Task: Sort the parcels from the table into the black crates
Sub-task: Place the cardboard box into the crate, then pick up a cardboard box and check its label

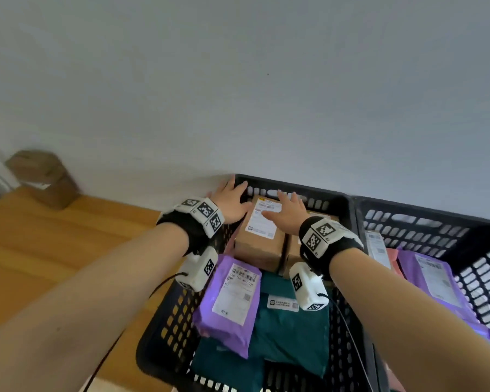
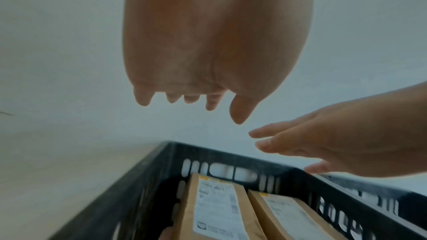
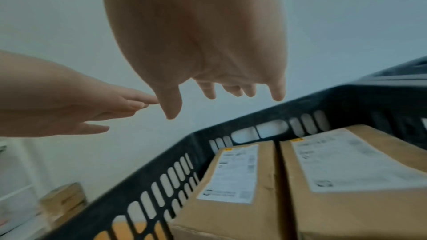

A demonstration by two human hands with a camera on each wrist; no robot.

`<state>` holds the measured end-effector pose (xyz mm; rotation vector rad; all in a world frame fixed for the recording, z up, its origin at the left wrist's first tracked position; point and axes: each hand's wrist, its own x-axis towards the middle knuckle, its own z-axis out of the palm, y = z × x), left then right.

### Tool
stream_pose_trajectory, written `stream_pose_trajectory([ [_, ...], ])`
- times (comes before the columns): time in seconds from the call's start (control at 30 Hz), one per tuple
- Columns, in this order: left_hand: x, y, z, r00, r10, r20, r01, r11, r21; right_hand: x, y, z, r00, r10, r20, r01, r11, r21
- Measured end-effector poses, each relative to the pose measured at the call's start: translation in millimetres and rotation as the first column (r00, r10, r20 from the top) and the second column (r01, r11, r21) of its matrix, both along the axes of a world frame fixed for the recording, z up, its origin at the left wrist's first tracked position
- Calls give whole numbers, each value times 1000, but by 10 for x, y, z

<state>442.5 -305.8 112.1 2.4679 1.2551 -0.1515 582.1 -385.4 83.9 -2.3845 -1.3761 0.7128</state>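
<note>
Both my hands hover open, fingers straight, over the far end of the left black crate. My left hand is above the crate's far left corner. My right hand is above two cardboard boxes with white labels, the left box and the right box, which stand side by side. The wrist views show a gap between each palm, left hand and right hand, and the boxes. Nearer me in this crate lie a purple mailer and a dark green mailer.
A second black crate adjoins on the right and holds a purple mailer and other parcels. A white wall stands just behind both crates. A wooden floor lies to the left, with a brown box against the wall.
</note>
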Motion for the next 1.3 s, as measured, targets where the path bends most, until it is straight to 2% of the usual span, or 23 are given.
stream_pose_trajectory([
  [0.2,-599,-37,254,993,107,43,-108,994,13,-385,147,217,988,130,-81,-124,990,65],
  [0.4,-1253,24,203,980,181,79,-180,984,-17,-926,264,390,975,192,-110,-183,979,88],
  [0.57,-1872,172,146,970,218,108,-215,976,-41,-1476,405,436,968,209,-139,-191,972,135],
  [0.73,-2625,377,92,971,197,138,-191,980,-59,-2113,516,404,971,184,-155,-162,976,146],
  [1.03,-4214,639,-412,967,216,135,-197,970,-141,-3424,737,100,975,136,-177,-126,990,66],
  [1.3,-5277,901,-837,905,372,205,-313,910,-272,-4311,1124,-208,965,131,-228,-122,991,54],
])
